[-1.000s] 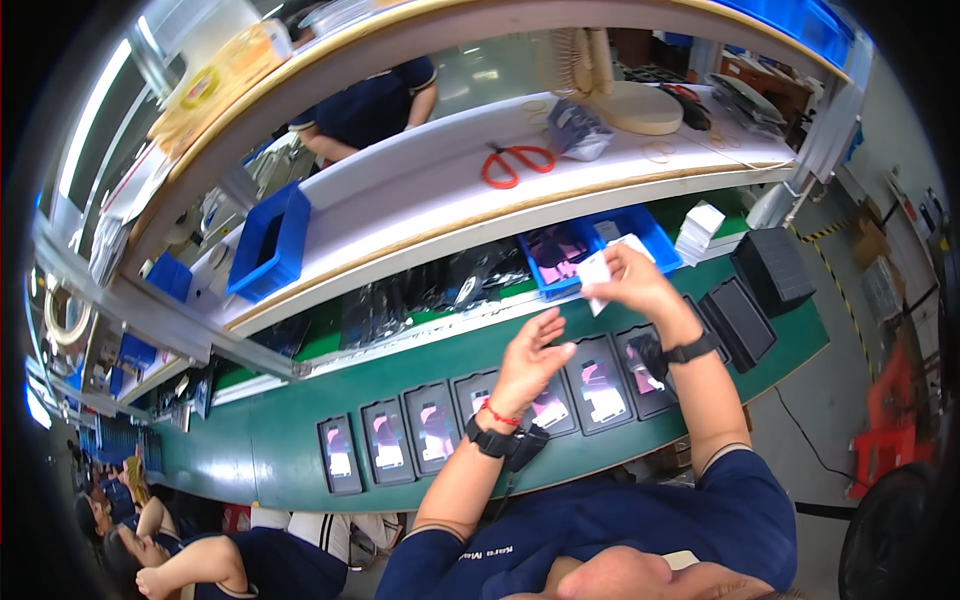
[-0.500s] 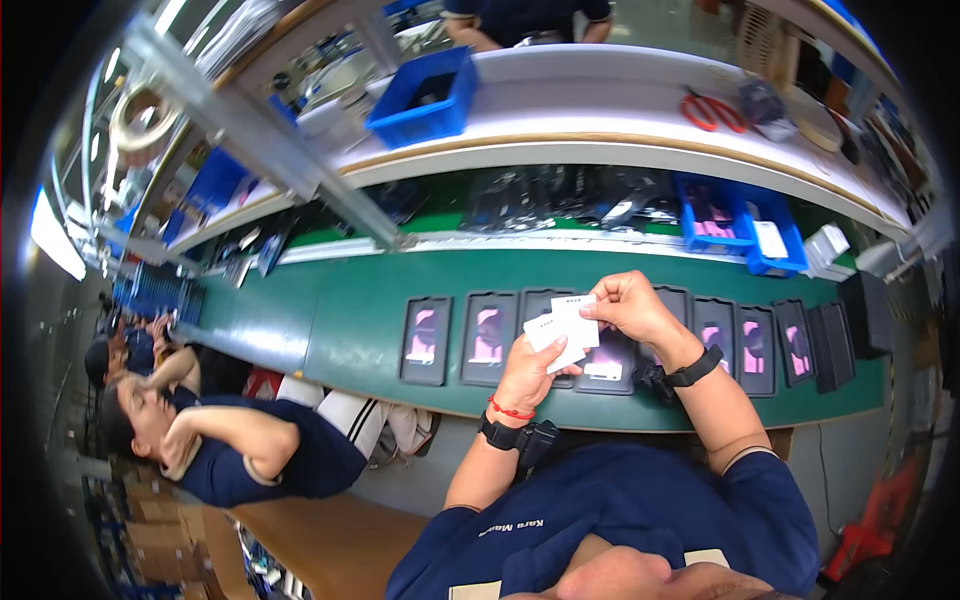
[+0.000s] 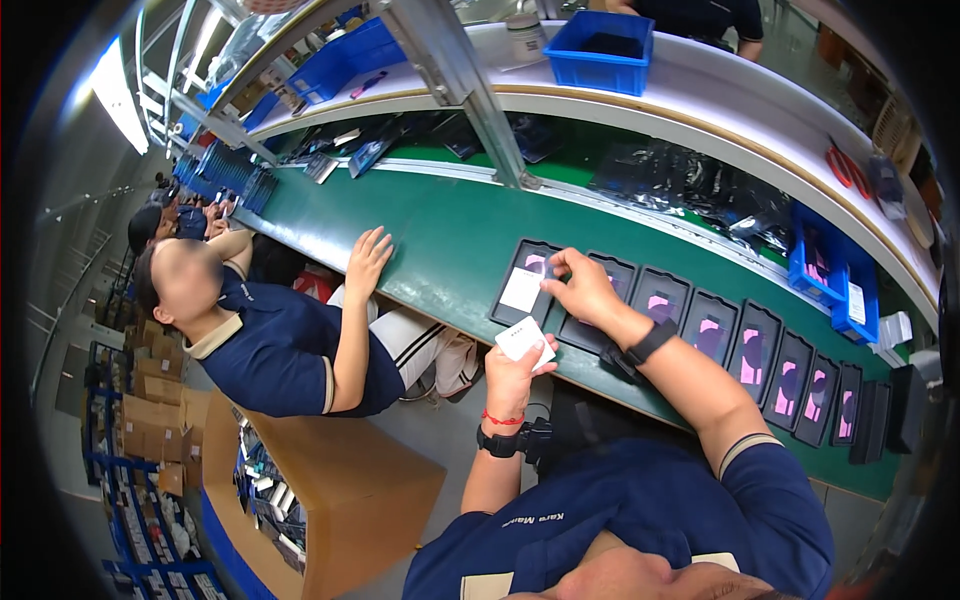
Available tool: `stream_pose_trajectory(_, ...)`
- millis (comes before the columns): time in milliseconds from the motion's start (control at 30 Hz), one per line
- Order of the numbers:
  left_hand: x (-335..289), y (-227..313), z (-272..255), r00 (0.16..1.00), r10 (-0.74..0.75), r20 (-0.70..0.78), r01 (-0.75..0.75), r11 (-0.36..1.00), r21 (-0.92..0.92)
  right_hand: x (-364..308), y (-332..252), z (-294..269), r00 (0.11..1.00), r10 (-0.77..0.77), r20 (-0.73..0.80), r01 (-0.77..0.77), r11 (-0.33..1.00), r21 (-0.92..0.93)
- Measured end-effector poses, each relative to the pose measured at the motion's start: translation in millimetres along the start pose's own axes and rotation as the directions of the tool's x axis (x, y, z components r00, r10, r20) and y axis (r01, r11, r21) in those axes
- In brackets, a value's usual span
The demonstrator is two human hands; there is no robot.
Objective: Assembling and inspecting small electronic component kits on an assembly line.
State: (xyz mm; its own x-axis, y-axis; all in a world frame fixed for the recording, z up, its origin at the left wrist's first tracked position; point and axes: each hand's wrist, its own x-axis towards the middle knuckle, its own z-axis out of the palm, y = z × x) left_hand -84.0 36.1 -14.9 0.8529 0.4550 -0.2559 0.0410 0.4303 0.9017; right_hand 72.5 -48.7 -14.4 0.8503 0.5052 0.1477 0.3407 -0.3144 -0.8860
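Observation:
My left hand is closed on white cards, held at the table's front edge. Over the leftmost black tray reaches my right hand, its thumb and forefinger a little apart. In that tray lies a white card, partly covering a pink-and-dark piece. The right thumb tip is beside this card's right edge; whether it touches cannot be made out. Rightward from there runs a row of similar black trays with pink-and-dark pieces, partly hidden by my right hand and forearm.
At the left a co-worker sits with a hand at the green table. Blue bins and black plastic bags lie beneath the shelf. A metal post rises behind. A large carton stands lower left.
The view has swung left. My right hand has left the cards in my left hand and moved to the leftmost tray, where a white card now lies. The co-worker's hand has come down to the table.

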Motion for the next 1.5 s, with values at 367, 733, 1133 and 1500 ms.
stream_pose_trajectory(367,13.3,-4.3,28.0,0.951,-0.035,0.307,0.043,0.999,-0.018,-37.1,-7.4,-41.6,0.93,-0.039,0.366,-0.11,0.919,0.378)
stream_pose_trajectory(733,19.2,-23.3,38.5,0.94,0.035,0.34,-0.017,0.998,-0.055,-62.8,7.4,-77.5,0.964,0.076,0.254,-0.195,0.853,0.485)
stream_pose_trajectory(1133,26.0,-25.6,36.9,0.943,0.016,0.333,0.007,0.998,-0.069,-73.5,9.7,-81.2,0.981,0.113,0.156,-0.171,0.885,0.432)
stream_pose_trajectory(1500,36.5,-23.3,20.1,0.914,-0.033,0.404,0.047,0.999,-0.023,-71.4,0.9,-64.3,0.966,0.164,0.199,-0.254,0.743,0.62)
